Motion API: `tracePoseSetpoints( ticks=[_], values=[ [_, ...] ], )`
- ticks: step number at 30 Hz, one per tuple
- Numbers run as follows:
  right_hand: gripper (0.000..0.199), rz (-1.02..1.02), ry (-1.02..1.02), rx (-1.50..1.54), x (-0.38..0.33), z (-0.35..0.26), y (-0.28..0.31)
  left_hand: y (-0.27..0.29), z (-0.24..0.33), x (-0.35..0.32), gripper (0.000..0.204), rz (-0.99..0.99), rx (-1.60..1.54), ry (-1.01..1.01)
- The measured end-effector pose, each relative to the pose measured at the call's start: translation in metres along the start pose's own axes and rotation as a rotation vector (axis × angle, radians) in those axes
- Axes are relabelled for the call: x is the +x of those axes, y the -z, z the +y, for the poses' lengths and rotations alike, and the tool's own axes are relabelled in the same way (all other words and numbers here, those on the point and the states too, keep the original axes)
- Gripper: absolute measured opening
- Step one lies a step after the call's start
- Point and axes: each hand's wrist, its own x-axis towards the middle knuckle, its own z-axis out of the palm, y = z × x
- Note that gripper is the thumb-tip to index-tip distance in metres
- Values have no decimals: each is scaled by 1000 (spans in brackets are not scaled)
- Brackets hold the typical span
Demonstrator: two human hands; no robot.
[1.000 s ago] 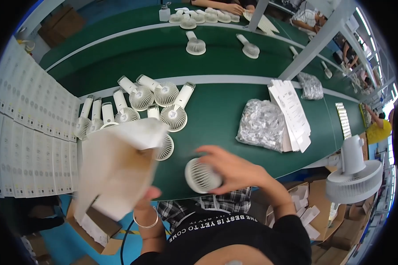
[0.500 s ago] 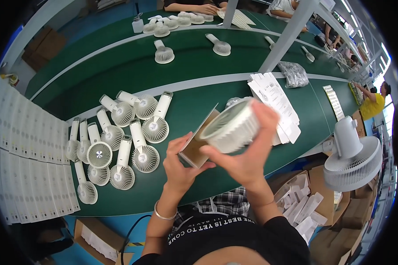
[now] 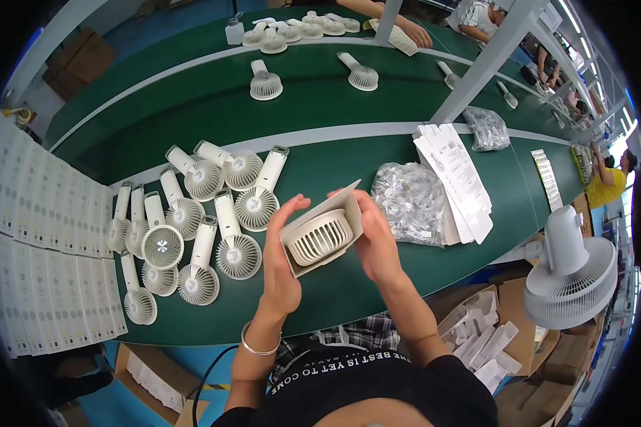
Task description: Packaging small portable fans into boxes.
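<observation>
Over the bench's near edge I hold a small open cardboard box [image 3: 354, 222] between both palms. A white handheld fan [image 3: 322, 238] sits inside it, its ribbed round head showing at the mouth and its handle hidden. My left hand [image 3: 280, 260] is wrapped along the box's left side. On the right side, my right hand [image 3: 377, 245] presses against the box with its fingers behind a raised flap. To the left, several white handheld fans [image 3: 238, 256] lie on the green bench.
Stacked white boxes [image 3: 46, 242] stand at the far left. Right of my hands lie a clear bag of small parts [image 3: 408, 203] and flattened white cartons [image 3: 456, 181]. A white desk fan [image 3: 571, 281] stands at the right edge. Beyond a rail, more fans lie on a green belt [image 3: 192, 99].
The fan, held above the box in my right hand before, is now inside it. My right hand has moved onto the box's side. Across the belt, another person's hand has moved right.
</observation>
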Motion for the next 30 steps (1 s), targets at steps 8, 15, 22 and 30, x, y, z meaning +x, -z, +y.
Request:
tracePoseSetpoints(
  ticks=[8, 15, 22, 30],
  values=[
    [44, 233, 295, -323, -14, -3, -24, 3, 17, 5, 49, 32, -56, 237],
    [29, 100, 130, 53, -12, 12, -7, 4, 14, 8, 41, 15, -202, 205],
    [14, 52, 497, -172, -5, 3, -10, 7, 6, 11, 23, -14, -212, -1],
    [28, -124, 795, -480, 4, -3, 5, 2, 6, 7, 32, 10, -61, -115]
  ],
)
